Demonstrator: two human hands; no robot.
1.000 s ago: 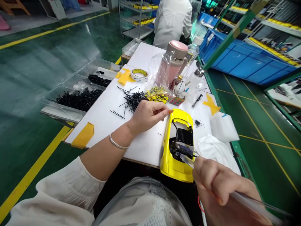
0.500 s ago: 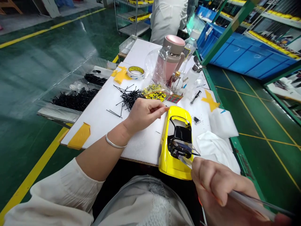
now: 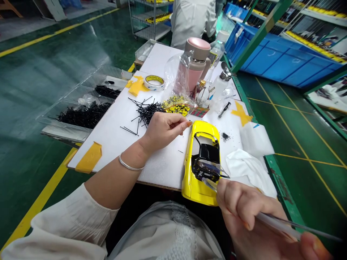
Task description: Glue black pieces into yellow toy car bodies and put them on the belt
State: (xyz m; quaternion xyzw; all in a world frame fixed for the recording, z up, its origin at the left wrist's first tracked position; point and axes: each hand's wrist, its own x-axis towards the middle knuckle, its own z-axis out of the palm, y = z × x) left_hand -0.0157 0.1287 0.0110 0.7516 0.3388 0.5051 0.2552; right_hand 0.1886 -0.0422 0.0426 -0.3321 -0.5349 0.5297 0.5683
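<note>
A yellow toy car body [image 3: 202, 193], with black parts and a clear window piece [image 3: 213, 168] in its opening, lies over the table's front edge. My left hand [image 3: 165, 131] is beside the car's far end, thumb and fingertips pinched together. Whatever they may hold is too small to make out. Closed around a slim, clear-shafted tool [image 3: 209, 184], my right hand [image 3: 252, 209] is at the car's near right side. The tool's tip reaches into the opening near the window piece. Its long rear end sticks out behind the hand. Black thin pins [image 3: 150, 112] lie in a heap beyond my left hand.
Small yellow-black parts [image 3: 177, 106] lie in a clear bag before a pink flask [image 3: 189, 68]. A tape roll [image 3: 154, 83] and white cloth [image 3: 248, 168] are on the table. Bins of black parts [image 3: 85, 115] stand left. A person [image 3: 193, 21] is ahead.
The view has shifted slightly. Both hands and the car body keep nearly the same places relative to each other, the tool tip still in the car's opening.
</note>
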